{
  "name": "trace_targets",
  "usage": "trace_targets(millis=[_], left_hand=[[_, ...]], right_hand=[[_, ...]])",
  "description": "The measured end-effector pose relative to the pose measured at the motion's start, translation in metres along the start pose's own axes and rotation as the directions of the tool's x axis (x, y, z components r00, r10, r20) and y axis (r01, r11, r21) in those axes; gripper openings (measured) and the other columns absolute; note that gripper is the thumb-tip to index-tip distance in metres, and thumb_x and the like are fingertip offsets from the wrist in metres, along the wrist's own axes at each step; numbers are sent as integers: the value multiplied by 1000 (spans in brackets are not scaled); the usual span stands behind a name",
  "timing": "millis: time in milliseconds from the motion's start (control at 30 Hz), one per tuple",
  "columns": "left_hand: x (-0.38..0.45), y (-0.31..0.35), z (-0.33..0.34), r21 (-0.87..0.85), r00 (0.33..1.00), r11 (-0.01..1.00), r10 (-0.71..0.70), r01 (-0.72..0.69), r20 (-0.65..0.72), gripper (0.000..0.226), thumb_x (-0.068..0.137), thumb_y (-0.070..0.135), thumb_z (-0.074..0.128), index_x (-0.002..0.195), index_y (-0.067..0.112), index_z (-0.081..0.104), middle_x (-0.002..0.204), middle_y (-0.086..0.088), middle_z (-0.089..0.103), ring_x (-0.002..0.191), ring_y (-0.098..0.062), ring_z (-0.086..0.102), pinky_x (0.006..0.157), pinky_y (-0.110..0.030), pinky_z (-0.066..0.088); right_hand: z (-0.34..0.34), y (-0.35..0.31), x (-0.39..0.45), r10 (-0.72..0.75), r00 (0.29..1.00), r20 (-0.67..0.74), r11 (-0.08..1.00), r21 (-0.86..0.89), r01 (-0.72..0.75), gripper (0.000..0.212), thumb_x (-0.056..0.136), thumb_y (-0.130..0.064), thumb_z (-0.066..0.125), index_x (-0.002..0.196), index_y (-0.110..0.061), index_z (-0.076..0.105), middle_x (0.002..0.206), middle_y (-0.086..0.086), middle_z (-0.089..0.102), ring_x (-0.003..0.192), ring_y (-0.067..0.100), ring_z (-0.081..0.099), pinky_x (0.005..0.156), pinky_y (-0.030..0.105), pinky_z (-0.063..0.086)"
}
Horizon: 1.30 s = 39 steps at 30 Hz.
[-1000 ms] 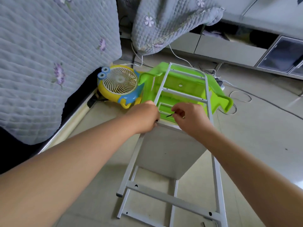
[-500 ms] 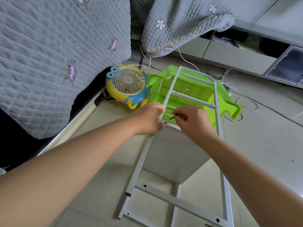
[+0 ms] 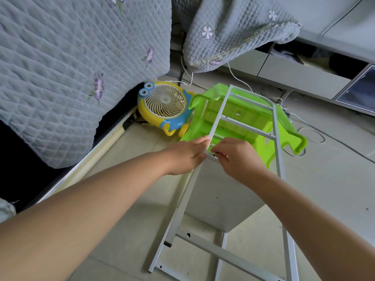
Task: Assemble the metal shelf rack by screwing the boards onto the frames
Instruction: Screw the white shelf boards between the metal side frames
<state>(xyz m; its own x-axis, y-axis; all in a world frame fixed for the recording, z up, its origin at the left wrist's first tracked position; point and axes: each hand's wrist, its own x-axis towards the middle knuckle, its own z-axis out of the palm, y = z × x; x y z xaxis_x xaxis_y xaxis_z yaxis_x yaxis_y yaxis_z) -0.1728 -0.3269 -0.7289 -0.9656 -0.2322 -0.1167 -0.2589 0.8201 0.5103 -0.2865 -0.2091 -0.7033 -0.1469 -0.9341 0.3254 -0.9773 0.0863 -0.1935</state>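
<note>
A white metal ladder-like frame (image 3: 281, 165) lies tilted over the floor, its far end resting on a green stool. A white board (image 3: 219, 201) stands under it, its top edge at a crossbar. My left hand (image 3: 186, 155) grips the frame's left rail where it meets the board. My right hand (image 3: 235, 157) pinches a small dark screw (image 3: 216, 153) against the crossbar near that corner. A second frame (image 3: 221, 260) lies lower on the floor.
An overturned green plastic stool (image 3: 253, 122) props the frame. A yellow and blue toy-like fan (image 3: 164, 106) sits left of it beside a bed with a grey quilt (image 3: 71, 67). White cables (image 3: 312, 136) trail on the tiled floor; cabinets (image 3: 304, 76) line the back.
My right hand has moved down and left to the crossbar, bringing the screw to the corner hole. The view has shifted slightly; my left hand keeps its grip.
</note>
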Motion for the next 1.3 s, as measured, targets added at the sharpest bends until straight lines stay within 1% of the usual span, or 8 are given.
trace_targets(millis=[267, 533, 767, 933, 1067, 1167, 1233, 1300], left_hand=[[-4, 4, 8, -165, 998, 986, -38, 28, -57, 48, 102, 22, 25, 148, 12, 13, 157, -1, 3, 144, -11, 6, 116, -36, 13], [-8, 5, 9, -188, 994, 981, -68, 51, -82, 48, 102, 21, 25, 148, 14, 14, 157, 1, 4, 144, -8, 7, 114, -22, 13], [-9, 5, 11, -248, 993, 968, -65, 40, -96, 47, 102, 21, 26, 147, 16, 15, 157, 3, 7, 143, -6, 8, 108, -15, 13], [-11, 9, 6, -209, 990, 976, -84, 59, -112, 48, 101, 19, 29, 147, 13, 15, 157, 1, 7, 144, -8, 7, 107, -14, 13], [-12, 17, 4, -119, 972, 992, -58, 31, -226, 54, 99, 31, 31, 146, 7, 22, 155, -7, 17, 143, -15, 15, 107, -13, 9], [-10, 37, 5, 123, 948, 987, 135, -103, -288, 72, 84, 42, 23, 135, -6, 40, 142, -21, 40, 133, -33, 37, 108, -36, 28], [0, 55, 14, 294, 935, 937, 261, -187, -238, 62, 86, 32, 27, 126, -11, 49, 131, -27, 50, 124, -42, 47, 100, -52, 37], [11, 82, 24, 374, 936, 898, 311, -232, -165, 63, 90, 34, 22, 135, -5, 41, 143, -21, 39, 135, -34, 35, 109, -48, 25]], right_hand=[[-5, -2, 8, 37, 980, 195, 988, -154, -6, 23, 84, -5, 50, 95, -6, 71, 94, 10, 66, 91, 30, 61, 76, 37, 50], [-11, -13, 8, 219, 945, 243, 961, -221, -166, 28, 91, -15, 44, 107, -13, 67, 109, 5, 63, 104, 25, 57, 84, 32, 47], [-12, -15, 11, 226, 930, 290, 961, -221, -165, 28, 91, -14, 44, 111, -12, 64, 107, 7, 62, 104, 26, 56, 84, 32, 46], [-23, 2, -10, 285, 947, 146, 955, 42, -294, 29, 87, -11, 54, 113, -3, 63, 104, 8, 68, 93, 24, 62, 85, 32, 47], [-35, 36, -51, 365, 923, -124, 925, 156, -345, 25, 82, -10, 54, 98, 2, 70, 88, 16, 70, 75, 25, 63, 72, 21, 43], [-34, 65, -98, 535, 809, -243, 842, 222, -491, 18, 81, 0, 57, 93, 4, 71, 86, 21, 69, 68, 27, 62, 65, 14, 41], [-25, 79, -136, 632, 722, -280, 775, 240, -585, 18, 82, 7, 57, 92, 4, 70, 89, 21, 68, 69, 32, 62, 71, 30, 49], [-11, 91, -176, 693, 657, -296, 718, 210, -664, 17, 81, 7, 57, 91, 3, 71, 90, 20, 68, 70, 33, 63, 73, 41, 53]])
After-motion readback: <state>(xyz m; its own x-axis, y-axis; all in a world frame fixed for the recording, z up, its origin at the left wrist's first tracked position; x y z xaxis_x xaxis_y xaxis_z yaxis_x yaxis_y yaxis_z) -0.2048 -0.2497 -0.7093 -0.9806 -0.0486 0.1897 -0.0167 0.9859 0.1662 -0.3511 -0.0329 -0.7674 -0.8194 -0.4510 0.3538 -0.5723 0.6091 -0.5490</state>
